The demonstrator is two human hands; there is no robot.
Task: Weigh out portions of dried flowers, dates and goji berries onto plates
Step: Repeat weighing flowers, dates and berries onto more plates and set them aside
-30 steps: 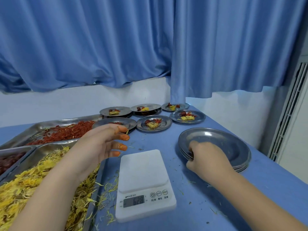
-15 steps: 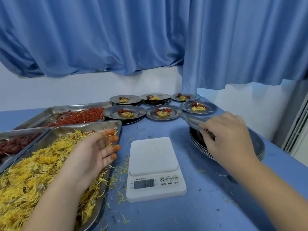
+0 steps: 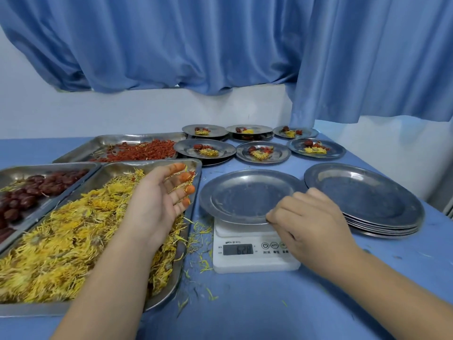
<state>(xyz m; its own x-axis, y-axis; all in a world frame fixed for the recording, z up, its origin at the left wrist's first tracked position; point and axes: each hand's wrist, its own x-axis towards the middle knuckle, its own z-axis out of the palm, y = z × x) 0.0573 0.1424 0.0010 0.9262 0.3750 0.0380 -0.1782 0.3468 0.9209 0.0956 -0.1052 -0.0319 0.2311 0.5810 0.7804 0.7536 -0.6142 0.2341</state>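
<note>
Tipping threatens if our right grip (image 3: 311,224), pinching the plate (image 3: 245,195) atop the scale (image 3: 255,265), lets go off-centre; our left grip (image 3: 157,200) hangs slack.

An empty plate (image 3: 245,195) is set on the white scale (image 3: 255,258) and is held at its near rim by the curled fingers of the right hand (image 3: 311,222). The blurred display seems to read 628. The left hand (image 3: 159,200), fingers straight and orange-stained at the tips, is held over the dried flowers (image 3: 61,241) in the nearest tray (image 3: 122,165). A stack of plates (image 3: 362,200) is seen just right of the scale, and six filled plates (image 3: 263,152) are ranged behind.
</note>
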